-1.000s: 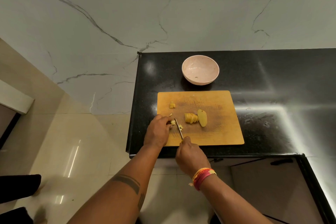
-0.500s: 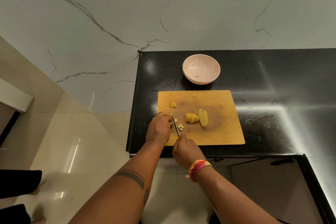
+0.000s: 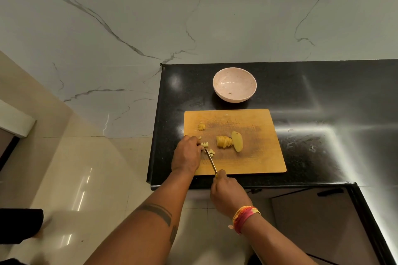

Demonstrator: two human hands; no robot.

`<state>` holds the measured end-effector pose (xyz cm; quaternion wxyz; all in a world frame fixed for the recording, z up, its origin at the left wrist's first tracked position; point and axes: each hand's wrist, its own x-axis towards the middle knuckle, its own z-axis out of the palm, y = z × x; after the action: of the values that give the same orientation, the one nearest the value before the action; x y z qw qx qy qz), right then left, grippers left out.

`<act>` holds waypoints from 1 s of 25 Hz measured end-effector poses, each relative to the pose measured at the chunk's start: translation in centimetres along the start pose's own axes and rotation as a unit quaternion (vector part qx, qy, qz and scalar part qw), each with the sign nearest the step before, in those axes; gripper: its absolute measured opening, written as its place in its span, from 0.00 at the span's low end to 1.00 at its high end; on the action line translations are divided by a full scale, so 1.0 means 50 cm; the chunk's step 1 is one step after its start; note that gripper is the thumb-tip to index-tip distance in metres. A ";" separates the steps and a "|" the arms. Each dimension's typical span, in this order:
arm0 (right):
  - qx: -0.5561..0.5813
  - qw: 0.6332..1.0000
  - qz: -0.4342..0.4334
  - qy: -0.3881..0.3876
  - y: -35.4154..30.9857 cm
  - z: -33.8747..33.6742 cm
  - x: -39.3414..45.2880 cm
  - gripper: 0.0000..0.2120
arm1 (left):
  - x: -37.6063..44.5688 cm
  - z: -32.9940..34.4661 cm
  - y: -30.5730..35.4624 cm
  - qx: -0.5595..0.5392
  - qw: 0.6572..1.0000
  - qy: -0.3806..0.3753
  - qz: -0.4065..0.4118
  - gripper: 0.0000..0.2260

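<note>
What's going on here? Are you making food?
Someone is chopping what looks like potato on a wooden cutting board. The right hand grips a knife, and the left hand holds a small piece steady beside the blade. A sliced chunk and an uncut half wait mid-board. The pink bowl behind the board is nearly empty.

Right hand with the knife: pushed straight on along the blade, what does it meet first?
Probably the small cut pieces at the knife tip, held by the left hand; depth is unclear.
</note>
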<state>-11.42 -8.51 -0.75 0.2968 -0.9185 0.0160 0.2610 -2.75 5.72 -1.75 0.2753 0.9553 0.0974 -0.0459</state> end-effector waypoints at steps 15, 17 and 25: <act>0.078 0.994 0.056 0.048 -0.061 0.015 0.038 0.03 | -0.019 0.014 -0.006 -0.027 0.995 -0.062 0.072 0.24; 0.075 0.994 0.057 0.055 -0.051 0.014 0.029 0.03 | -0.021 0.015 -0.001 -0.024 0.997 -0.041 0.061 0.23; 0.072 0.993 0.078 0.051 -0.023 0.029 0.017 0.05 | -0.045 0.029 -0.008 -0.034 0.996 -0.046 0.063 0.27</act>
<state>-11.15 -6.65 -1.54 0.3398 -0.9026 0.1219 0.2345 -5.09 4.91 -2.84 0.3145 0.9464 0.0258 -0.0689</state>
